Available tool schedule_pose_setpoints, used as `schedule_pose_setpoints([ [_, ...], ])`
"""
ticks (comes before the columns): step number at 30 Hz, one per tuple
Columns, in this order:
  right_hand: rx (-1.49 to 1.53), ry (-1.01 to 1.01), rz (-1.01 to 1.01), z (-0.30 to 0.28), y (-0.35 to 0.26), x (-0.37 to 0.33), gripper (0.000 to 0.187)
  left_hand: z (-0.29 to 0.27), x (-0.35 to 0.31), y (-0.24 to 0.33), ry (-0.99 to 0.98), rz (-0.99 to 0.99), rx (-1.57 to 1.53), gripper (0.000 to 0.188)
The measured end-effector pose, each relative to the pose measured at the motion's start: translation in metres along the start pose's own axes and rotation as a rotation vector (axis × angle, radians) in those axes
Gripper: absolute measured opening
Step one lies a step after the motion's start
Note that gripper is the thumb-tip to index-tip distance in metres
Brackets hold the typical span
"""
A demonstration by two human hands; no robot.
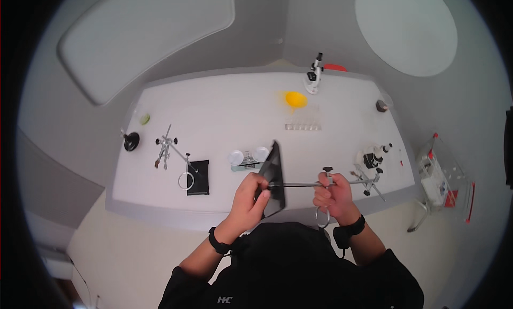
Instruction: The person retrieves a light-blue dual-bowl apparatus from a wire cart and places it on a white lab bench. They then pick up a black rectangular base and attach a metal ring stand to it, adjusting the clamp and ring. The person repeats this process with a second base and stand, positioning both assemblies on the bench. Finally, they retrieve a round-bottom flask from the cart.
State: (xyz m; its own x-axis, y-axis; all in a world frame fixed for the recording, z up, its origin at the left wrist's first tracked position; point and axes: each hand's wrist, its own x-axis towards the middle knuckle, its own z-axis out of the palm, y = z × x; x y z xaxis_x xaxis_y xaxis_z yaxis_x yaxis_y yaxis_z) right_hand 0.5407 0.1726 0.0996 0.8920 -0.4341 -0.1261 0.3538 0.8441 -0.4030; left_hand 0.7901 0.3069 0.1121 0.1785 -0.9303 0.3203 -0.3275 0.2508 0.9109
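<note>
A retort stand lies on its side in the air over the table's front edge, its rod (302, 184) running level to the right. My left hand (248, 199) grips its black base plate (276, 172), which is turned up on edge. Along the rod, my right hand (334, 195) is closed around it beside a clamp holder with a black knob (328, 169). Below that hand hangs a metal ring (322, 218). A clamp (368, 182) sits at the rod's far right end. Just beyond my left hand stands a small balance (247, 162) with two white pans.
A second retort stand (198, 188) stands at left. Farther back are a yellow funnel (295, 99), a test tube rack (303, 126) and a white microscope (312, 84). Another microscope (368, 157) is close behind the held clamp. A wheeled cart (439, 180) stands off the table's right side.
</note>
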Motion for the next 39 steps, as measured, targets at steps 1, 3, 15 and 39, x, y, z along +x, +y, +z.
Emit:
schedule_pose_setpoints([
  [1,0.043,-0.018,-0.002,-0.003,-0.002,-0.001,0.03,-0.003,0.0,0.0,0.0,0.082,0.028,0.04],
  [3,0.138,-0.034,-0.001,-0.01,-0.004,-0.006,0.03,-0.006,0.005,0.001,-0.01,0.242,0.082,0.076],
  [15,-0.013,-0.083,0.062,-0.009,-0.011,-0.003,0.033,-0.032,0.003,0.025,-0.38,0.231,0.226,0.141],
  [39,-0.418,0.013,0.051,0.034,-0.016,-0.011,0.039,-0.024,0.01,-0.039,-0.214,-0.884,-1.583,0.053],
])
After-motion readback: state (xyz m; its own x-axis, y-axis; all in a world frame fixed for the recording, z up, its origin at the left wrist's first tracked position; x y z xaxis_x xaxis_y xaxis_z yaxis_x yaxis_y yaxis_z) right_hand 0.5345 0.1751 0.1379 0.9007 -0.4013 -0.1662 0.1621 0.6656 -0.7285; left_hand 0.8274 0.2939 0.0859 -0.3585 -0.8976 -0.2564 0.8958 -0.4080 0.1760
